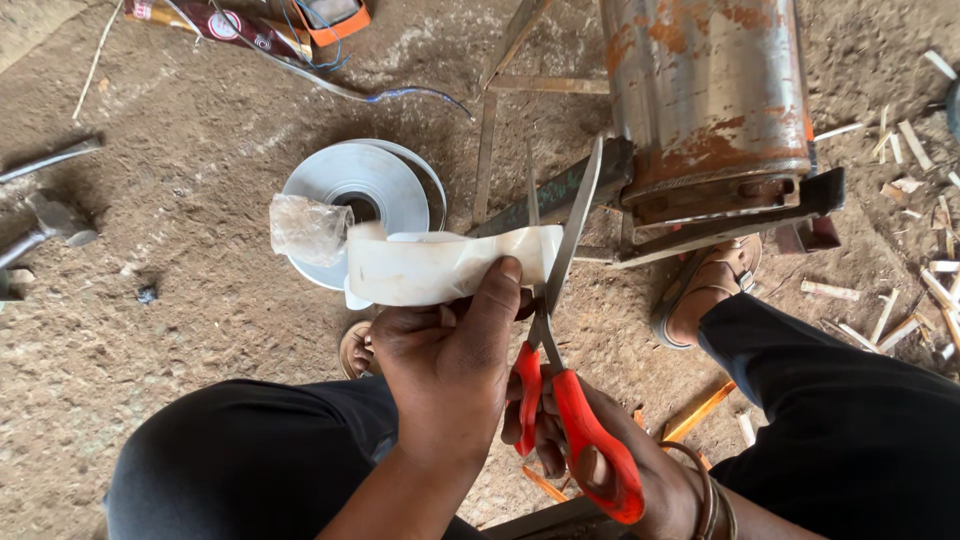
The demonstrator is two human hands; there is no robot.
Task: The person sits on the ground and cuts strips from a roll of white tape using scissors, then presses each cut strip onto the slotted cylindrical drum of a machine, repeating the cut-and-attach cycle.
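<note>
From my head camera, my left hand (450,370) pinches a white strip (450,265) between thumb and fingers, just in front of the tape roll (360,190) on the dirt floor (180,300). My right hand (590,450) grips orange-handled scissors (560,330), blades parted around the strip's right end, near the rusty drum (710,90).
</note>
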